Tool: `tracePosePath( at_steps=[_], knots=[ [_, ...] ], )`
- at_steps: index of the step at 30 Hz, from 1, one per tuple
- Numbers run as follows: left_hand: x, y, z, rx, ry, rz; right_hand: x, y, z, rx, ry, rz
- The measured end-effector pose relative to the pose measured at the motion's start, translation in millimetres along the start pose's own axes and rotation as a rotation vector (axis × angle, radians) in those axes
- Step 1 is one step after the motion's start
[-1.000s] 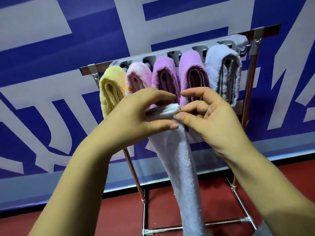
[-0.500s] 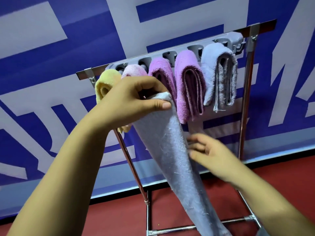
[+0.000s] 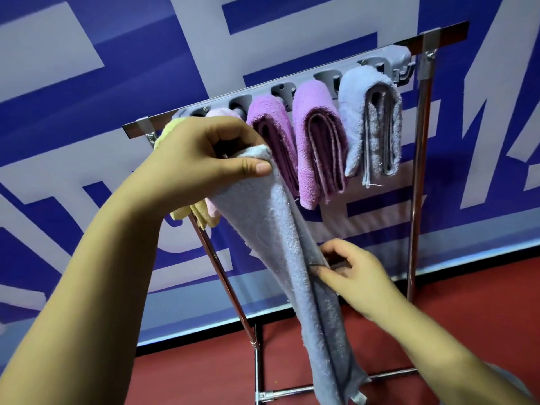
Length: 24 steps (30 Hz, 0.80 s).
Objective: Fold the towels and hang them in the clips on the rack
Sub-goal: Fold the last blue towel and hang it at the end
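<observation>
A long light-blue towel [image 3: 280,238] hangs down in front of the rack. My left hand [image 3: 204,162] pinches its top end, thumb pressed on the cloth, just in front of the rack's left clips. My right hand [image 3: 353,276] grips the towel's right edge about halfway down. On the metal rack [image 3: 415,182] a grey clip bar [image 3: 388,58] holds folded towels: yellow [image 3: 201,214] and pale pink [image 3: 222,114], both mostly hidden by my left hand, then two purple ones [image 3: 271,127] [image 3: 318,141] and a grey-blue one [image 3: 368,121] at the right.
A blue and white banner wall [image 3: 117,68] stands right behind the rack. The floor is red [image 3: 204,375]. The rack's slanted leg [image 3: 222,276] and lower crossbar [image 3: 292,393] lie below the hanging towel.
My right hand let go of the towel's top, dropped down and took hold of its edge halfway down. My left hand kept the top end and moved slightly left and up.
</observation>
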<state>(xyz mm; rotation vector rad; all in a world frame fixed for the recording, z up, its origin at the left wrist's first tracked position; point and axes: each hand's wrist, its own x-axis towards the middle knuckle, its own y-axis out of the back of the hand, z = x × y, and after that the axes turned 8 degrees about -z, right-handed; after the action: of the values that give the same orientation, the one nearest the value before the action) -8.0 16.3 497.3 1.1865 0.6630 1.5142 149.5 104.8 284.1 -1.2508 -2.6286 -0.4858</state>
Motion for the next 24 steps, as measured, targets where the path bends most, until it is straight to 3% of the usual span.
tracePosePath(
  at_steps=[7, 13, 20, 24],
  knots=[
    [-1, 4, -1, -0.038, 0.038, 0.026, -4, -12, 7, -0.141, 0.124, 0.034],
    [-1, 7, -4, -0.062, 0.066, 0.087, -4, -15, 7, -0.314, 0.35, 0.097],
    [-1, 6, -3, -0.056, 0.081, 0.102, 1, -14, 16, -0.335, 0.211, 0.126],
    [-1, 2, -2, -0.033, 0.069, 0.09, 1, -12, 15, -0.137, 0.087, 0.064]
  ],
)
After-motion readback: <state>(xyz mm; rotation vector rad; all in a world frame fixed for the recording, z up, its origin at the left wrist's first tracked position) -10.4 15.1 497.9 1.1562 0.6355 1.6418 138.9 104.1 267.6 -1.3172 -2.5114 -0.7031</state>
